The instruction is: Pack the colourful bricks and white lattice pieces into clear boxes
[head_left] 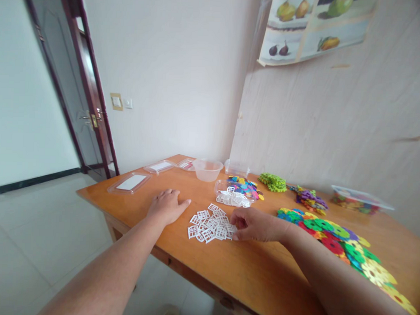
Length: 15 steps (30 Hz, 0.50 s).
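My left hand (167,205) lies palm down on the wooden table, fingers stretched out and thumb pointing right, holding nothing. To its right is a loose pile of small white plastic window-shaped pieces (209,224). My right hand (256,224) is at the right edge of this pile, its fingers curled toward the thumb. Whatever lies between those fingertips, if anything, is hidden. Just behind the pile, a clear plastic tray (251,198) holds more of the white window pieces (233,198), some in a row.
Colourful flower-shaped discs (341,240) spread under and beside my right forearm. Behind are a translucent bowl (207,170), clear lids (129,182), green pieces (272,181), purple pieces (311,200) and a filled clear box (360,202). The table's front edge (192,274) runs below my forearms.
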{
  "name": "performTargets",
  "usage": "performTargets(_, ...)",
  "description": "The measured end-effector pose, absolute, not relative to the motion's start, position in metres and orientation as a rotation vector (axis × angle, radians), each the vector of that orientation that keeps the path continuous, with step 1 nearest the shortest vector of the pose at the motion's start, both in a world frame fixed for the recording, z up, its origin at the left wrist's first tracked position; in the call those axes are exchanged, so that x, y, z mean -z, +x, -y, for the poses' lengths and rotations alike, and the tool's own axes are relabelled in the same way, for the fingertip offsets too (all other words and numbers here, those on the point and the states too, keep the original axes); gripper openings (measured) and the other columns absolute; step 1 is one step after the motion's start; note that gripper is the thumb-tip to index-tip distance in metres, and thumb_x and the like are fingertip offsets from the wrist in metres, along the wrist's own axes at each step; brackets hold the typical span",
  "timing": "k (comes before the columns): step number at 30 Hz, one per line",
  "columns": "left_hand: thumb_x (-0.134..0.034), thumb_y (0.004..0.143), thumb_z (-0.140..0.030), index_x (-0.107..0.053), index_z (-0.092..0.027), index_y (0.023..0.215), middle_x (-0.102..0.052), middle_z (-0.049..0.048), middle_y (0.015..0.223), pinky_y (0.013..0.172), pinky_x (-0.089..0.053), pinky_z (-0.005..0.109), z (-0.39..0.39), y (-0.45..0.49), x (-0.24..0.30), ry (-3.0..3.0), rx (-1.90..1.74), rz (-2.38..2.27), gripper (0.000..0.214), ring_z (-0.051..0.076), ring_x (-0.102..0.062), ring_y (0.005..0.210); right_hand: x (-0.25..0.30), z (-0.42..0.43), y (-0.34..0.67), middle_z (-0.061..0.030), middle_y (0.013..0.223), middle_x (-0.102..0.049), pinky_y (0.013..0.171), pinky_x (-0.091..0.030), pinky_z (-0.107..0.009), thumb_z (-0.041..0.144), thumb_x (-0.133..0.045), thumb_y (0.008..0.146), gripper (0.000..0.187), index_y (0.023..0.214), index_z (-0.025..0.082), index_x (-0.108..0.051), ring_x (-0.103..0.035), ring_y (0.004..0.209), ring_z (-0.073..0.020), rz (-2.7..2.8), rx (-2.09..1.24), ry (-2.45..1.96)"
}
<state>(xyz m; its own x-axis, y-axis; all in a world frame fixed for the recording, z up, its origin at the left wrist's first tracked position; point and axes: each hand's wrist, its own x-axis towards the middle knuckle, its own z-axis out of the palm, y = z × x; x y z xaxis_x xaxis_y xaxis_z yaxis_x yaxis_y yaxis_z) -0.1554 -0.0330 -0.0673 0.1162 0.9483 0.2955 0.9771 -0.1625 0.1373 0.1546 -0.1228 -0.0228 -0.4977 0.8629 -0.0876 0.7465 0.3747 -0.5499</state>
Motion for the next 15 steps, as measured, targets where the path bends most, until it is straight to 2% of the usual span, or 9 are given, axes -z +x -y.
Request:
performTargets(3, -0.036, 0.084, -0.072, -0.061, -0.022, 0.119, -0.062, 0.0136, 0.125, 0.099, -0.04, 0.044, 0.034, -0.155, 0.067, -2.283, 0.486, 1.969, 0.066, 0.032, -0.055, 0.119, 0.021, 0.12, 0.158, 0.0034, 0.075, -0.057, 0.052, -0.033, -0.021, 0.036, -0.075, 0.07, 0.031, 0.091, 0.02, -0.059, -0.048, 0.064, -0.0111, 2.339, -0.83, -1.445)
performTargets(7, -0.036, 0.084, -0.071, -0.061, -0.021, 0.117, -0.063, 0.0137, 0.123, 0.097, -0.041, 0.045, 0.035, -0.154, 0.065, -2.289, 0.477, 1.975, 0.065, 0.032, -0.055, 0.118, 0.022, 0.104, 0.165, 0.0037, 0.069, -0.055, 0.053, -0.035, -0.023, 0.038, -0.07, 0.075, 0.031, 0.097, 0.019, -0.058, -0.048, 0.06, -0.0115, 2.047, -0.573, -1.448)
performTargets(12, -0.035, 0.084, -0.071, -0.061, -0.022, 0.115, -0.063, 0.0134, 0.122, 0.097, -0.041, 0.045, 0.036, -0.154, 0.064, -2.291, 0.478, 1.976, 0.064, 0.032, -0.055, 0.118, 0.024, 0.085, 0.176, -0.0014, 0.084, -0.062, 0.057, -0.042, -0.026, 0.04, -0.064, 0.079, 0.05, 0.122, 0.019, -0.052, -0.054, 0.063, -0.0132, 1.604, -0.292, -1.42)
performTargets(15, -0.035, 0.084, -0.072, -0.061, -0.022, 0.117, -0.063, 0.0136, 0.123, 0.097, -0.041, 0.044, 0.036, -0.154, 0.064, -2.289, 0.475, 1.98, 0.065, 0.032, -0.055, 0.118, 0.028, 0.085, 0.18, -0.0016, 0.083, -0.062, 0.058, -0.043, -0.026, 0.038, -0.062, 0.079, 0.042, 0.116, 0.018, -0.056, -0.055, 0.065, -0.0138, 1.626, -0.291, -1.444)
